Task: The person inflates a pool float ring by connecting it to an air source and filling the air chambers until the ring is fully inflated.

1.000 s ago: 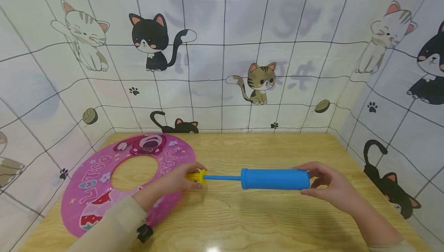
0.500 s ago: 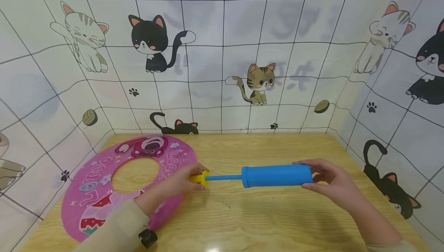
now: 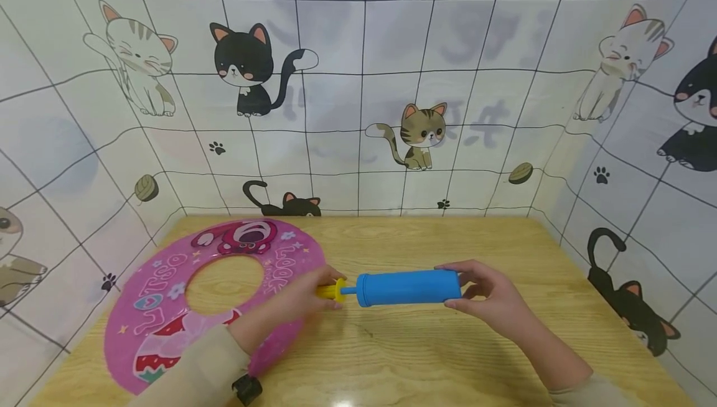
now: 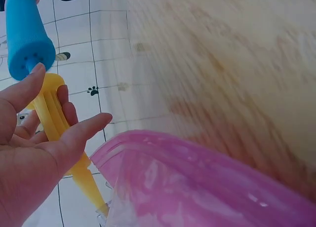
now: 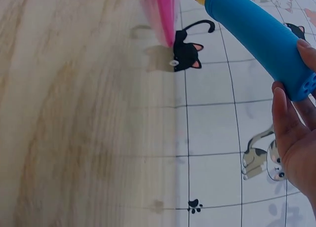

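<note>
A hand pump with a blue barrel (image 3: pixel 411 287) and a yellow nozzle end (image 4: pixel 52 113) is held level between the two hands. My left hand (image 3: pixel 305 295) grips the yellow part, whose tip points into the pink inflatable swim ring (image 3: pixel 297 257); in the left wrist view the tip meets a clear valve (image 4: pixel 102 210). Around the far end of the barrel, my right hand (image 3: pixel 484 292) holds with fingers and thumb. Only a short length of blue rod (image 3: pixel 348 290) shows between barrel and yellow part. The palm hides some of the yellow piece.
Beneath everything lies a wooden tabletop (image 3: pixel 448 357). A cat-print sheet (image 3: pixel 336 96) hangs behind and at both sides. Near the front, by the left sleeve, a small black object (image 3: pixel 247 388) sits at the ring's edge.
My right hand has moved left with the blue barrel, so the exposed rod is much shorter. The left hand and the ring have shifted slightly right.
</note>
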{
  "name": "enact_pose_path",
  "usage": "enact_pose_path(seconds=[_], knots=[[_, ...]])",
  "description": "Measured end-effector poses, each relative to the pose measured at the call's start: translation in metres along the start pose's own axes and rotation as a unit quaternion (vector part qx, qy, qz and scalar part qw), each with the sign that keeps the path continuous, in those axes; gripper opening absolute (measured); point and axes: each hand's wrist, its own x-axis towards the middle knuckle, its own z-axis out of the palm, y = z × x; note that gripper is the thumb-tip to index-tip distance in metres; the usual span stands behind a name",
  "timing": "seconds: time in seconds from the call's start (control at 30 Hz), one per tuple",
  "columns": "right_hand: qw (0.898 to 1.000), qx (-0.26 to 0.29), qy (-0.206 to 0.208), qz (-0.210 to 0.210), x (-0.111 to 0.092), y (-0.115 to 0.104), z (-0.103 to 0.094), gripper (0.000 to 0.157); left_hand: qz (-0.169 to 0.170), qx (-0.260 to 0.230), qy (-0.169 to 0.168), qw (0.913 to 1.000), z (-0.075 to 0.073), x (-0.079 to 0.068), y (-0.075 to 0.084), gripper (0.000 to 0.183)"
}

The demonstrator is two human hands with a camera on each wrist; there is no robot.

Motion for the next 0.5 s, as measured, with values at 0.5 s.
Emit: enact_pose_path(seconds=[0.5], knots=[[0.999,-0.029,-0.035,-0.024,0.001,-0.002,0.005,0.053,0.013,0.003,-0.014,0.9998,0.006,-0.002,0.009,0.039]])
